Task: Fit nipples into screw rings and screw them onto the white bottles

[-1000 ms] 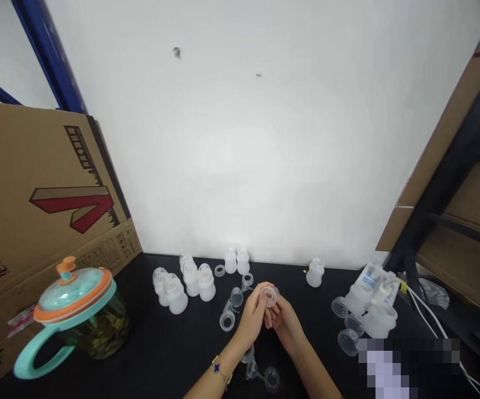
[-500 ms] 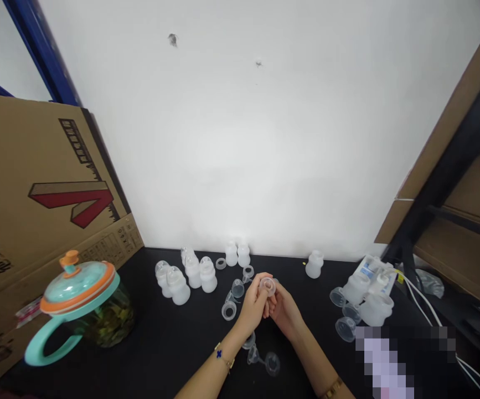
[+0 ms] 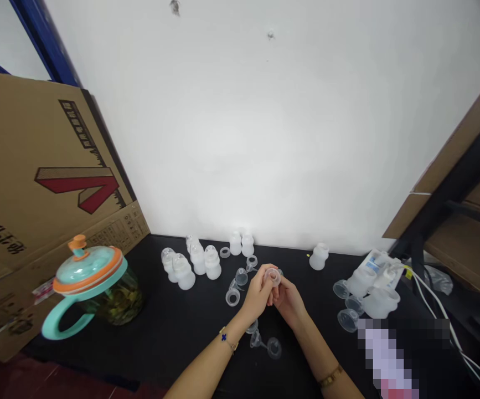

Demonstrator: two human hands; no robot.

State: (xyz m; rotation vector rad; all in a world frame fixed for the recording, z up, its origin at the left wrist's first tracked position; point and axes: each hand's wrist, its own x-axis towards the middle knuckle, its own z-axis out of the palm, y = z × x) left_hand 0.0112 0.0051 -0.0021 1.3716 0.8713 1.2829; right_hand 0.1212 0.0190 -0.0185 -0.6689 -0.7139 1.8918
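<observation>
My left hand is closed around a clear plastic ring-shaped bottle collar, its round opening facing up. Against it rests my right hand, fingers curled in under the collar; a bit of clear plastic shows at its fingertips, too hidden to name. Just left of the hands lie a clear cap and a pale ring. Nearer to me, between the forearms, are a small clear funnel-like piece and a round clear lid.
Several white capped bottles stand at left on the black table. An uncapped bottle is at back right, more bottles and clear caps further right. A teal-lidded jug stands left beside a cardboard box.
The view has tilted down and shifted slightly left, so everything sits higher and a little further right. Both hands keep nearly the same hold on the collar.
</observation>
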